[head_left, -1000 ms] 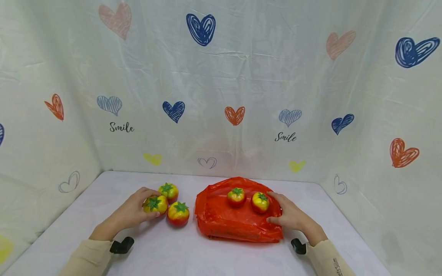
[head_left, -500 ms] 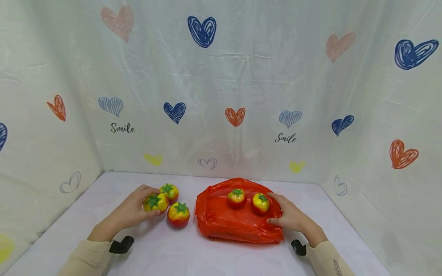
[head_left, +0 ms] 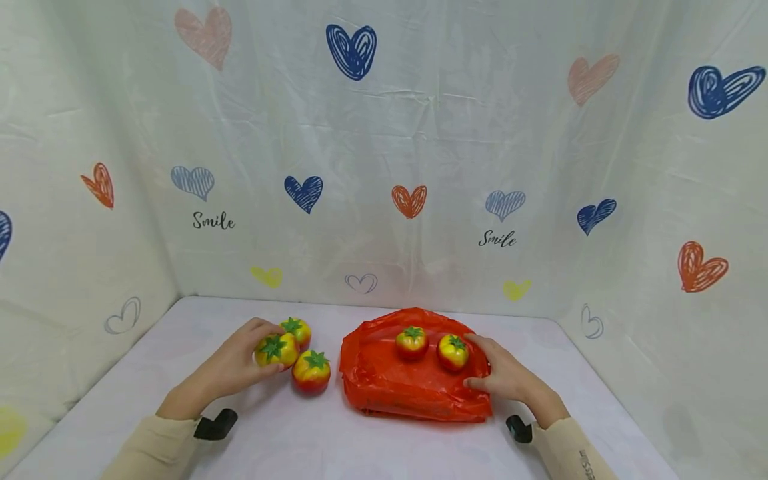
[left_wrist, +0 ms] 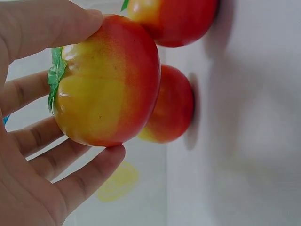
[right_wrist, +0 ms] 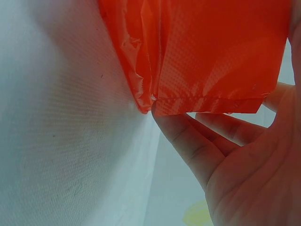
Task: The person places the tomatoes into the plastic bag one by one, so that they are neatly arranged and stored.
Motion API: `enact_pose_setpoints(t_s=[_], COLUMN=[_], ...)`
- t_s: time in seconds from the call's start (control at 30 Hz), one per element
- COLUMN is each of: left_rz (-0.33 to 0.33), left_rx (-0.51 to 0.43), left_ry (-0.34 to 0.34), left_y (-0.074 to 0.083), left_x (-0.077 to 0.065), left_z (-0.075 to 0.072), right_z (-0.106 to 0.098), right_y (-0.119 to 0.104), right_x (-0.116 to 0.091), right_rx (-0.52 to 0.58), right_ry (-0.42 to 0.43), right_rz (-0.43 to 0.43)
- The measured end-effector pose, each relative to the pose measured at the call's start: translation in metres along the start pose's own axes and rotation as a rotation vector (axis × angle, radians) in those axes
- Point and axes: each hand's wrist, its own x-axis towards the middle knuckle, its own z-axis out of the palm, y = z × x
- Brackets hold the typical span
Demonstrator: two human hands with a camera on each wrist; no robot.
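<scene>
Fruit is probably light, stiff and a little slippery; its sides, below the green leaves, look best to hold. Its glossy skin runs from yellow on top to red underneath. Left grip has thumb and fingers clamped on it, left on the surface. Right grip holds the red bag's right edge.

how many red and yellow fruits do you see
5: one fruit in the left hand, one behind it, one to its right, two in or on the red plastic bag, whose folds might hide more.
</scene>
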Motion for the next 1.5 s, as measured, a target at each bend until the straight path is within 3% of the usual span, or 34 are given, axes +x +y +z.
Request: enact_pose_setpoints(t_s=[0.33, 0.73, 1.0, 1.17, 1.5], left_rz=[0.007, 0.065, 0.059, 0.048, 0.089], left_rx=[0.012, 0.032, 0.025, 0.009, -0.022], left_ry=[0.006, 0.046, 0.039, 0.018, 0.030], left_y=[0.006, 0.012, 0.018, 0.023, 0.031], left_x=[0.003, 0.007, 0.010, 0.014, 0.026], left_z=[0.000, 0.005, 0.006, 0.008, 0.014], right_z=[0.001, 0.001, 0.001, 0.001, 0.000], right_y=[0.000, 0.000, 0.000, -0.001, 0.000], right_x=[-0.001, 0.000, 0.001, 0.001, 0.002], right_rx=[0.002, 0.009, 0.004, 0.003, 0.012], right_ry=[-0.004, -0.002, 0.000, -0.005, -0.012], right_rz=[0.002, -0.001, 0.002, 0.009, 0.015])
